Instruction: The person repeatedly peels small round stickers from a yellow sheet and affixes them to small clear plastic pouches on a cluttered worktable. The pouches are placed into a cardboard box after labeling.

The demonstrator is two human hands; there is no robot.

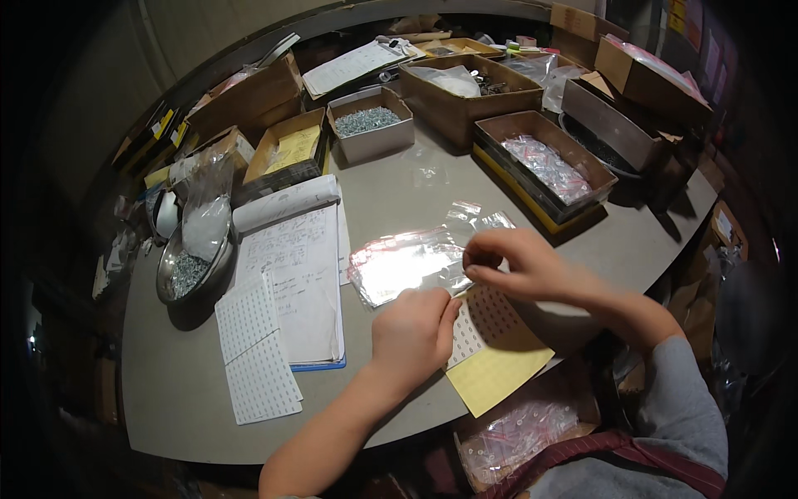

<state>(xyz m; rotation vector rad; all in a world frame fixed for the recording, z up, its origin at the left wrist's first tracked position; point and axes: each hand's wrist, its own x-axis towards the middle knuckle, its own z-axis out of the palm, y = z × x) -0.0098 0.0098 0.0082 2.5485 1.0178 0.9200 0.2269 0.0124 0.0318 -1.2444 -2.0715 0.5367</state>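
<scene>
My left hand is closed, thumb against the curled fingers, at the upper left edge of a label sheet that it pinches. Small printed marks in rows cover the sheet's white face; its lower part is plain yellow. Over the sheet's upper end is my right hand, fingertips pinched together; whatever they hold is too small or hidden. Just beyond both hands lies a pile of clear zip bags with red edges, shining under the light.
At left, more label sheets overlap a clipboard of handwritten papers. A metal bowl of small hardware stands beside it. Toward the back are a box of screws and a box of filled bags. An open box sits below the table edge.
</scene>
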